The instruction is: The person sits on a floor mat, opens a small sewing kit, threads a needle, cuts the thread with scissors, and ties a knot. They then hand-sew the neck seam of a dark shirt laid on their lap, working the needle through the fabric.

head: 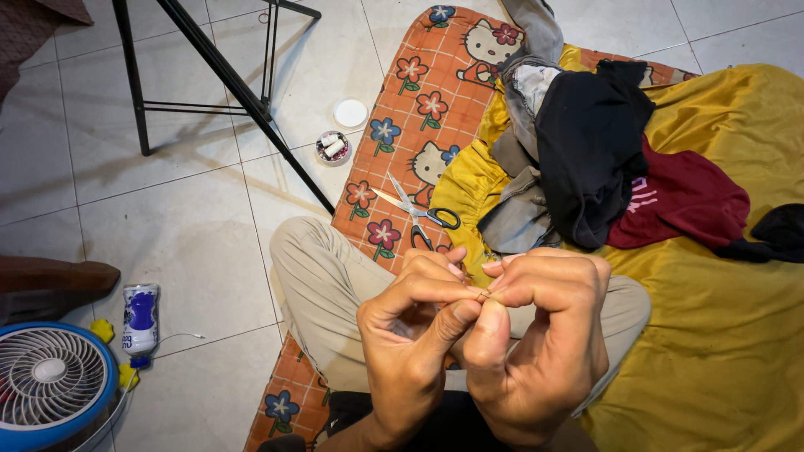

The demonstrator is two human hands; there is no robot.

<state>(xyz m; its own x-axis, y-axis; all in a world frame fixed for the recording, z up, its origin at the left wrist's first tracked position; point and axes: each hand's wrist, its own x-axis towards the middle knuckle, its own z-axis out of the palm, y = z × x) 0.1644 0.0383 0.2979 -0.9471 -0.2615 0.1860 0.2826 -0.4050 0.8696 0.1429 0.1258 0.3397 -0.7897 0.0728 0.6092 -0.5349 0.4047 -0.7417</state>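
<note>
- Pinching a tiny, thin pale thing (482, 294), likely a needle or thread end, between thumb and forefinger tips of left hand (410, 335) and right hand (544, 335), both pressed together at lower centre of the frame.
- Sitting right at the meeting point of the fingertips, almost wholly hidden by them; only a short sliver showing.
- Running roughly left to right across the frame, slightly tilted; too small for telling which end is pointing where.
- Hovering over crossed legs in beige trousers (322, 289), just below the middle of the frame.
- Lying just above the hands, on an orange flowered mat (419, 100): scissors (414, 209) with black handles, blades pointing toward the upper left, handles toward the lower right.
- Spreading over the right half of the frame: yellow cloth (720, 335), with a black garment (590, 159), grey cloth (515, 218) and a dark red garment (687, 201) heaped on it at upper right.
- Resting on the pale tiled floor at upper centre: a small round container (332, 147) holding thread spools, its white lid (350, 112) just beside it.
- Standing at lower left: a blue fan (50, 381), with a small blue-and-white bottle (140, 322) near it.
- Crossing the upper left: black metal stand legs (218, 75).
</note>
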